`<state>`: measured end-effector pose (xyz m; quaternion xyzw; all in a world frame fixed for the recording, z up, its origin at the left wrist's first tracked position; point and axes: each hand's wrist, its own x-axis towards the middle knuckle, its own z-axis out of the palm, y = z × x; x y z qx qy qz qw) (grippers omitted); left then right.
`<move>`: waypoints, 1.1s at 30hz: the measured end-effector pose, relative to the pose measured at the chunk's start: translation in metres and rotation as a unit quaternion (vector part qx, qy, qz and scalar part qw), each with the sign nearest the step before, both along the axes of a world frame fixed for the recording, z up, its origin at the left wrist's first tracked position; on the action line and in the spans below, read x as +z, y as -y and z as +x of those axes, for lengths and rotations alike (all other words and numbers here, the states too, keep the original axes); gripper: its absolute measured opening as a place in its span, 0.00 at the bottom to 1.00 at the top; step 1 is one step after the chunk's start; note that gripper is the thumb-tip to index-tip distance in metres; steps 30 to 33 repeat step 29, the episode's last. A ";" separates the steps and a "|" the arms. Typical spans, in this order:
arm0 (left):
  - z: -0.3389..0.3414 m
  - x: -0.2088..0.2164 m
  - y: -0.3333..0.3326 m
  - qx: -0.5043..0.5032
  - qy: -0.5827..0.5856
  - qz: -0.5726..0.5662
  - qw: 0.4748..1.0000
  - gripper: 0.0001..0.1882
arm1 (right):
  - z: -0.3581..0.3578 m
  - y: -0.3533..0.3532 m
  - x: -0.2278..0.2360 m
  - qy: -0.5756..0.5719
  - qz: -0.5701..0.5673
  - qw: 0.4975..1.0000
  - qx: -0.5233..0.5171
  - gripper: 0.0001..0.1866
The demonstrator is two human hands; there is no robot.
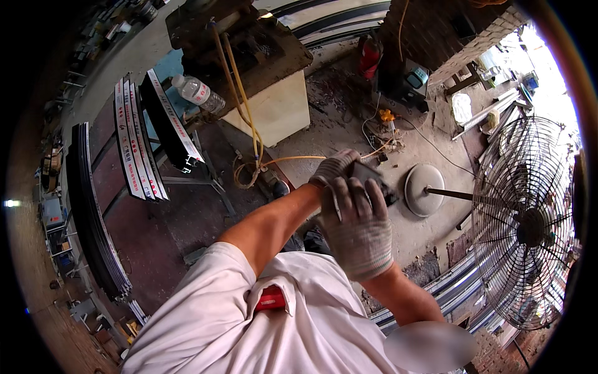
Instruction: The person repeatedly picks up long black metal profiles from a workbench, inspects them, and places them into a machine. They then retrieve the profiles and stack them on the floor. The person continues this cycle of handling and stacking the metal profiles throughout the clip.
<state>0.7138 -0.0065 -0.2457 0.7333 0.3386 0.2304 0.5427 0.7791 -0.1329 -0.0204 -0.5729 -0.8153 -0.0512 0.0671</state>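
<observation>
Both of my hands wear grey knitted work gloves and meet in front of my chest. A dark, blocky object is between them; it is partly covered and blurred, so its kind is unclear. My left hand grips it from the far left side, fingers closed and partly hidden. Nearer to me, my right hand lies over its near side with the fingers bent onto it. Beyond the left hand, a yellow air hose runs along the floor.
A large wire-caged fan on a round base stands at the right. Bundled metal profiles rest on a rack at the left. A plastic bottle stands by a greasy machine bench. A red extinguisher is farther back.
</observation>
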 end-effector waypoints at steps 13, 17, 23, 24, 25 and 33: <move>-0.052 0.076 -0.072 0.200 0.088 -0.218 0.951 0.37 | 0.104 0.032 -0.184 -0.291 -0.066 0.927 -0.228 0.31; -0.075 0.062 -0.098 0.308 0.062 -0.231 0.921 0.39 | 0.103 0.046 -0.201 -0.469 -0.220 0.815 -0.258 0.25; -0.083 0.064 -0.132 0.398 -0.053 -0.226 0.888 0.41 | 0.075 0.041 -0.172 -0.530 -0.185 0.804 -0.197 0.27; -0.085 0.063 -0.137 0.391 -0.066 -0.234 0.888 0.42 | 0.070 0.037 -0.167 -0.537 -0.182 0.799 -0.201 0.28; -0.086 0.065 -0.143 0.383 -0.078 -0.243 0.888 0.43 | 0.067 0.035 -0.163 -0.543 -0.178 0.794 -0.207 0.28; -0.087 0.073 -0.161 0.369 -0.105 -0.270 0.883 0.44 | 0.059 0.025 -0.153 -0.567 -0.181 0.775 -0.213 0.32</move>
